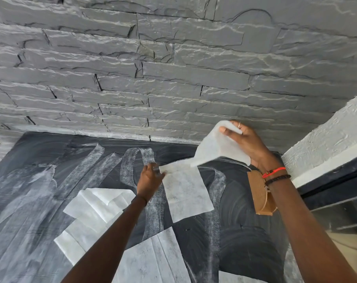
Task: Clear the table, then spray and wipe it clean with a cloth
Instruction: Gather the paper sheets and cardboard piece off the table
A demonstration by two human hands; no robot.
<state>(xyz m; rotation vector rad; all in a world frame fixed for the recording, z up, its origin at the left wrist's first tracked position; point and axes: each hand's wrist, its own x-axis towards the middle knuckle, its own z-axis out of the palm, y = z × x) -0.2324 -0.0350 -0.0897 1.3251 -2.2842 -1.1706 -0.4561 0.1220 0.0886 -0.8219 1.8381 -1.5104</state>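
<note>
White, paper-thin sheets are what you are dealing with, scattered over the black table (245, 252), whose top is crossed by pale smeared streaks. Your right hand (247, 144) pinches the raised sheet (216, 150) between thumb and fingers and holds it off the surface near the back stone wall (173, 78). Your left hand (151, 178) has its fingertips closed on the far left corner of the middle sheet (185, 193), which lies flat on the top. It looks like a pinch. The raised sheet's lower edge overlaps the middle sheet's far edge, and you cannot tell whether they touch or are joined. You seem to be in the clearing step, gathering loose sheets. Next, peel the middle sheet up by that corner; it is flimsy and may cling to the smears, so lift slowly and stack it with the one you hold. By count, there is one sheet in the air, one under your left fingers, a folded left cluster (98, 211) of perhaps two or three, a near sheet (153, 260) at the bottom and a corner scrap (235, 279). There is also one wooden holder (259, 197) just under your right wrist. No spray bottle shows.
</note>
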